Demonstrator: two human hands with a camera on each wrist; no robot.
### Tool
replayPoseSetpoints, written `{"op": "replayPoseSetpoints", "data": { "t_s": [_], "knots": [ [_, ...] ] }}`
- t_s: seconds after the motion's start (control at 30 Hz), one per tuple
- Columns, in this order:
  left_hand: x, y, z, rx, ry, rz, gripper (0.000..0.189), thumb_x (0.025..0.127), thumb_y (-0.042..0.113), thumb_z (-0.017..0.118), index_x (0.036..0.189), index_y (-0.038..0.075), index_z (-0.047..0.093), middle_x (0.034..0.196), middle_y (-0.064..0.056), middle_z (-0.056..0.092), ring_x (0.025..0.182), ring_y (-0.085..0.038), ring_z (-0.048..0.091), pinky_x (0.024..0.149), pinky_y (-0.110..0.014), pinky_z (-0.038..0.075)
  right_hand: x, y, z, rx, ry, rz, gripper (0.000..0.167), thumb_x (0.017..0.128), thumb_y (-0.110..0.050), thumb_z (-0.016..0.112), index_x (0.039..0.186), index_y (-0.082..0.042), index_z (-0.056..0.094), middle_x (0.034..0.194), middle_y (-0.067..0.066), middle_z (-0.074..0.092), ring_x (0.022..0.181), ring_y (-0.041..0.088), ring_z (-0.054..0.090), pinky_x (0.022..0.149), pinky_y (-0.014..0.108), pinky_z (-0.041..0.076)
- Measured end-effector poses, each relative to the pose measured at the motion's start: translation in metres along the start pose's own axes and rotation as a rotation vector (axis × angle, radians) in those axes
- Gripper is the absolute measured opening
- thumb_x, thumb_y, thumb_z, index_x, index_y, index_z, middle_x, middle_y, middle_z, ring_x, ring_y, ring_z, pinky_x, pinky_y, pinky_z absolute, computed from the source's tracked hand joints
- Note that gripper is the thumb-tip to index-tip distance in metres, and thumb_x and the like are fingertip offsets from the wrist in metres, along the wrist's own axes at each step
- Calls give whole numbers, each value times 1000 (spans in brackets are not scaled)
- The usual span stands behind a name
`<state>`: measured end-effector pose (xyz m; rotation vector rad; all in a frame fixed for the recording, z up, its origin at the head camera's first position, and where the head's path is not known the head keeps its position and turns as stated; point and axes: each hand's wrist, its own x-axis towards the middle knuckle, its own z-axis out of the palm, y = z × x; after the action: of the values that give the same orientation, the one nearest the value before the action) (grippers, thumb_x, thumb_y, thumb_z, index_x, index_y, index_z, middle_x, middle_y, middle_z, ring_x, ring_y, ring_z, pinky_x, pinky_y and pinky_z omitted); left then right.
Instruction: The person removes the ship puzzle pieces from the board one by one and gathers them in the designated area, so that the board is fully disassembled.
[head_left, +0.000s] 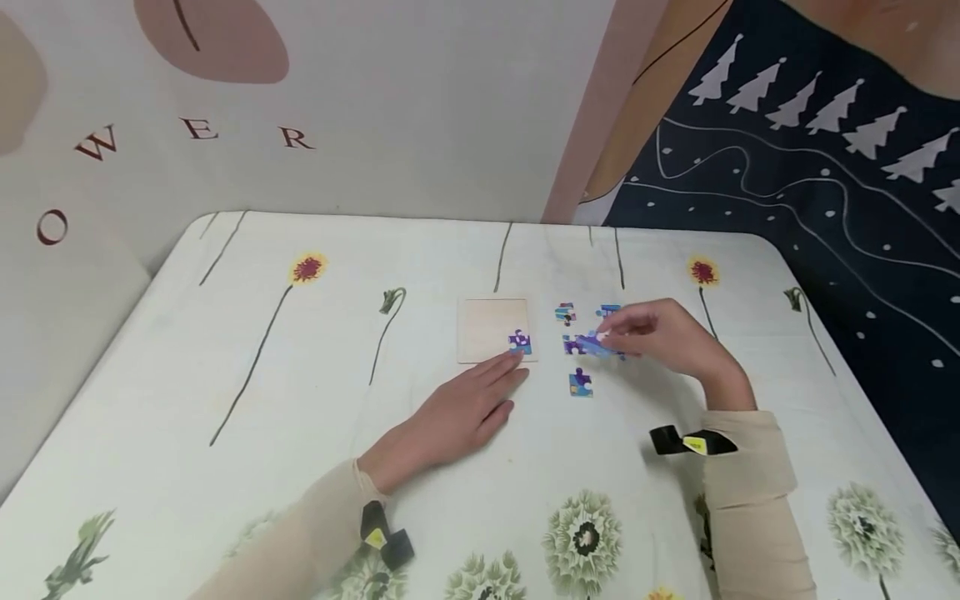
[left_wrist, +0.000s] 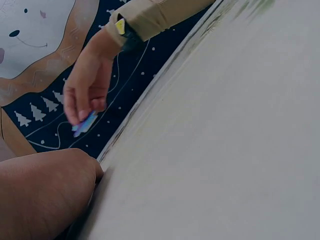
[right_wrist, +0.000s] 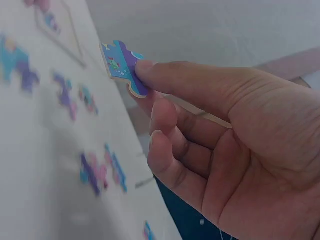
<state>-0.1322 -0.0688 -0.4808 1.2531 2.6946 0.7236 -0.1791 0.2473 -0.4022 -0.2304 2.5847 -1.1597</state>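
Note:
My right hand (head_left: 663, 340) pinches a blue and purple jigsaw puzzle piece (right_wrist: 121, 67) between thumb and forefinger, above other pieces on the table. The right wrist view shows a small fish printed on it. My left hand (head_left: 461, 412) lies with fingers extended, fingertips at the lower right edge of a square wooden puzzle tray (head_left: 491, 321). Inside that corner of the tray sits one puzzle piece (head_left: 520, 341), right at the fingertips. In the left wrist view, the left hand (left_wrist: 47, 192) shows only in part.
Right of the tray lie several loose pieces: a multicoloured piece (head_left: 566, 313) at the back, a blue piece (head_left: 581, 382) nearest me, and others partly covered by the right hand. The table has a flower-print white cloth (head_left: 300, 467). A printed wall hanging (head_left: 750, 175) borders it.

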Motion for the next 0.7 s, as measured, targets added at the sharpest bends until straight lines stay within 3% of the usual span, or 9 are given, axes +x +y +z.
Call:
{"op": "replayPoseSetpoints", "data": {
  "t_s": [0.33,0.7],
  "knots": [
    [1,-2,2,-10,-17,-11,52,111,25,43,158,3,40,169,-10,27,157,-23,21,128,-35,19,-24,40,-15,50,-132,36,17,95,-8,75,108,0,79,106,10,78,85,8,67,73,24,58],
    [1,-2,2,-12,-29,-22,52,112,26,42,159,5,39,170,-9,25,158,-22,19,128,-35,18,-21,47,-15,25,-183,58,15,94,-9,76,106,-2,81,94,6,76,70,13,55,63,26,49]
  ]
}}
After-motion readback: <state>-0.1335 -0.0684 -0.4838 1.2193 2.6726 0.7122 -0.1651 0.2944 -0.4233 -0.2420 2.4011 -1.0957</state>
